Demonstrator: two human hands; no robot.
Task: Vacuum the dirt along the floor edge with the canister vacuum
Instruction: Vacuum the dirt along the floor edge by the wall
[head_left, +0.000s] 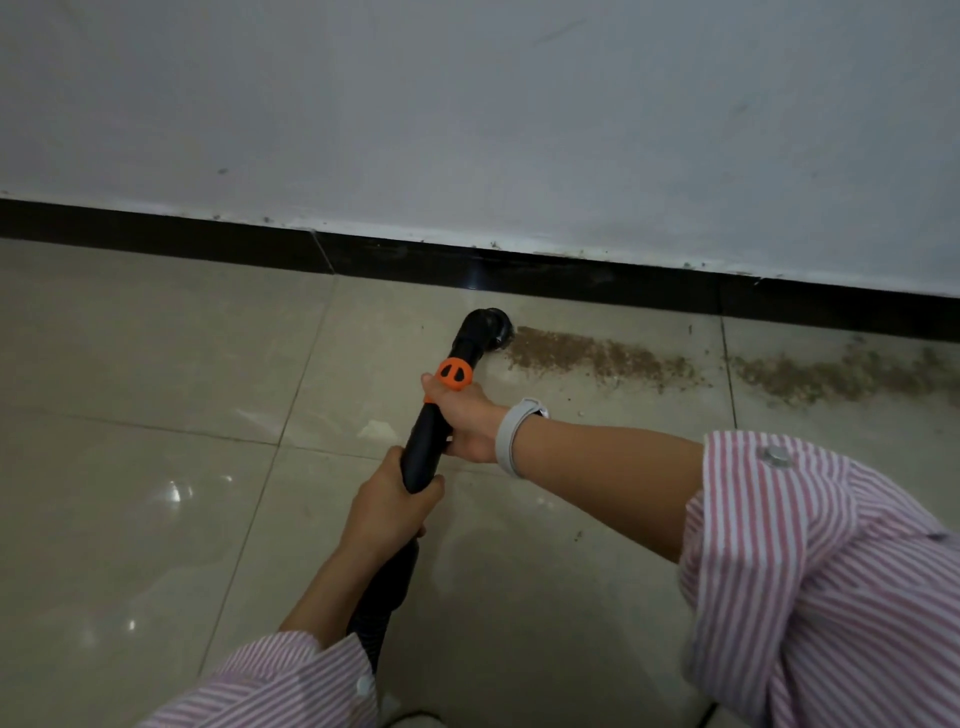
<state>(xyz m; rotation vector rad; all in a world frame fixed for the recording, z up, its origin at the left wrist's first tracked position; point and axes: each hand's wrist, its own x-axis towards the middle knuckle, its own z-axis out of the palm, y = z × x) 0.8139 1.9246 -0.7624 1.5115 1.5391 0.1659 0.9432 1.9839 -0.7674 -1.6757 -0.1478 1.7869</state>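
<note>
A black vacuum wand (427, 441) with an orange collar (454, 373) slants toward the wall. Its round black nozzle (491, 327) sits on the tiles just left of a brown dirt strip (592, 357) that runs rightward along the floor edge, with a second dirt patch (841, 376) beyond a grout line. My right hand (467, 423) grips the wand just below the collar; a pale watch band circles that wrist. My left hand (392, 506) grips the wand's lower end where the ribbed hose (382, 597) begins. The canister is out of sight.
A black skirting board (208, 244) runs under a grey-white wall (467, 114) with scuff marks. Glossy beige floor tiles (130, 415) spread to the left and toward me. Striped pink sleeves fill the lower corners.
</note>
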